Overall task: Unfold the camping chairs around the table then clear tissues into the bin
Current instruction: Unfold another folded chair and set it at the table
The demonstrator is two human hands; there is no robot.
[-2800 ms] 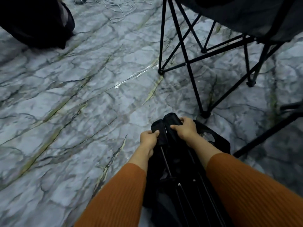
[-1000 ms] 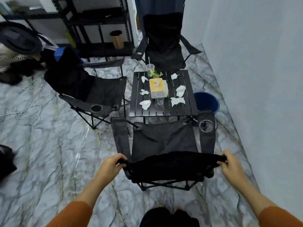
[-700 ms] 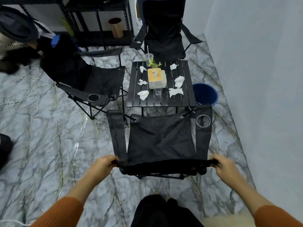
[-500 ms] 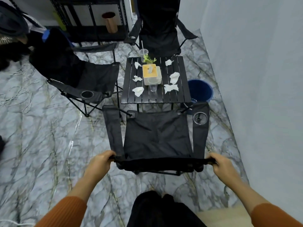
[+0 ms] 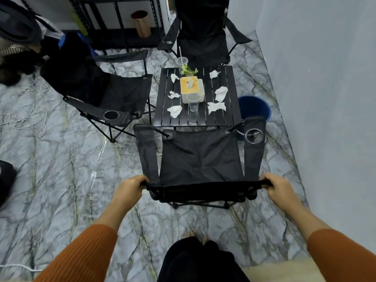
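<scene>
An unfolded black camping chair stands before me, facing the black slatted table. My left hand grips the left top corner of its backrest. My right hand grips the right top corner. Two more unfolded chairs stand by the table, one on its left and one beyond it. Several crumpled white tissues lie on the table around a tissue box. A blue bin sits on the floor right of the table.
A grey wall runs close along the right. A clear cup, a cup with a straw and a small plant stand on the table. A black shelf rack and loose cord lie at left.
Earlier both hands gripped a folded chair bundle low over the floor. Now that chair stands unfolded at the table, both hands on its backrest corners; over the last second it shifted slightly.
</scene>
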